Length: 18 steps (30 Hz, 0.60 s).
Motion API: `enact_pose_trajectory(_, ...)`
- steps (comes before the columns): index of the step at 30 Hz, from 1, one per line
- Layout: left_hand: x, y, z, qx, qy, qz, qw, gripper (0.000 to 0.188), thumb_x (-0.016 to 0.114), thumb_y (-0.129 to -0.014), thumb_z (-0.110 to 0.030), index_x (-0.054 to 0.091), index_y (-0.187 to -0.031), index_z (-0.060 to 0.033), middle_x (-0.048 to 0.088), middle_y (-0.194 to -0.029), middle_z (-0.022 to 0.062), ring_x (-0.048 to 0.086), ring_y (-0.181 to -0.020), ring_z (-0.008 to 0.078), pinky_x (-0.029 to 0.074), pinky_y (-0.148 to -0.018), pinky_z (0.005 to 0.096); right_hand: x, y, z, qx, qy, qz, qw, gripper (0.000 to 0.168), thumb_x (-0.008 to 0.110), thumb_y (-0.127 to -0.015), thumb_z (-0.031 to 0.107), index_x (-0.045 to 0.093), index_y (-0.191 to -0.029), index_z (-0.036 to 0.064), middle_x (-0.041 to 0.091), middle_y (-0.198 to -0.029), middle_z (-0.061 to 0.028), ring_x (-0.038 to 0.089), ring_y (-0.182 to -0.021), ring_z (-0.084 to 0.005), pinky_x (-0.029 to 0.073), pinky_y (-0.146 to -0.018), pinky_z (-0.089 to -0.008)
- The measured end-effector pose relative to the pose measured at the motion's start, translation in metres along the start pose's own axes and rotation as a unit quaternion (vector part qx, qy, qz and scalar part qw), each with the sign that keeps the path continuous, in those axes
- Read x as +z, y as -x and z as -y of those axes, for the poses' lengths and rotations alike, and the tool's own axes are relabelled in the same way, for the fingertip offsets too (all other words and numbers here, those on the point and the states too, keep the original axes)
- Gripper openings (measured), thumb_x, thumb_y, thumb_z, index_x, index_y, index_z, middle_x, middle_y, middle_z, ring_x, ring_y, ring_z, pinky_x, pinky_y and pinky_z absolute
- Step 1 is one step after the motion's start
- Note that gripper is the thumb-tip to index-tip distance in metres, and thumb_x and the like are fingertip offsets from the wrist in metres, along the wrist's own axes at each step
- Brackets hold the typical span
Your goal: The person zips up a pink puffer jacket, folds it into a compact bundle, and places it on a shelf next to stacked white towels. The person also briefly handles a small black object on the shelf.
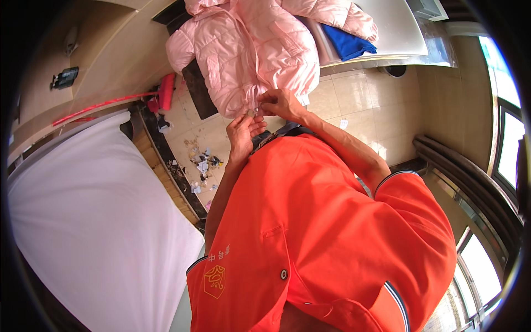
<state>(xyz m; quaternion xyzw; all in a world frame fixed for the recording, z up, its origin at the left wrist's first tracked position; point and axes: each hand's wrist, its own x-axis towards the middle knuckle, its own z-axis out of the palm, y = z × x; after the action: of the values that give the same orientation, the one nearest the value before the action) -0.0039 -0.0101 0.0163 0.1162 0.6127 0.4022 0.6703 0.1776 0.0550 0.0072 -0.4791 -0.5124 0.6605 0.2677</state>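
A pink quilted puffer jacket (224, 45) hangs in front of me, draped over the edge of a table, front side up. Both hands are at its bottom hem, by the lower end of the front placket. My left hand (242, 130) pinches the hem edge, palm partly turned up. Just right of it, my right hand (282, 103) grips the hem at the placket with bent fingers. A small piece between the fingertips, perhaps the zipper's end, is too small to make out.
A white-topped table (398, 29) carries a blue cloth (346, 41) under a jacket sleeve. To the left stands a surface covered with white cloth (95, 216). Swept litter (203, 162) lies on the tiled floor near a red broom (166, 91). Brown pipes (460, 174) run at right.
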Motion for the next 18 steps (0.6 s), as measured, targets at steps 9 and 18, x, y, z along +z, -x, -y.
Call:
enact_pose_trajectory(9, 0.000, 0.002, -0.004, -0.033, 0.058, -0.004, 0.998, 0.022, 0.068, -0.095, -0.021, 0.066, -0.103, -0.0011, 0.070, -0.085, 0.0083, 0.068, -0.068, 0.0181, 0.056, -0.059, 0.0280, -0.010, 0.027, 0.015, 0.107, 0.165, 0.047, 0.979, 0.031, 0.072, -0.089, 0.029, 0.071, -0.100, 0.000, 0.073, -0.080, -0.0087, 0.070, -0.070, -0.0176, 0.056, -0.064, -0.0312)
enact_pose_trajectory(18, 0.003, -0.008, 0.002, -0.053, 0.050, 0.011, 0.997, 0.018, 0.070, -0.094, -0.022, 0.066, -0.090, -0.0048, 0.062, -0.074, 0.0016, 0.058, -0.060, 0.0111, 0.048, -0.052, 0.0249, -0.001, 0.019, -0.031, 0.341, -0.517, 0.095, 0.779, 0.020, 0.067, -0.096, 0.021, 0.070, -0.110, 0.008, 0.069, -0.096, -0.0040, 0.065, -0.087, -0.0131, 0.055, -0.083, -0.0283)
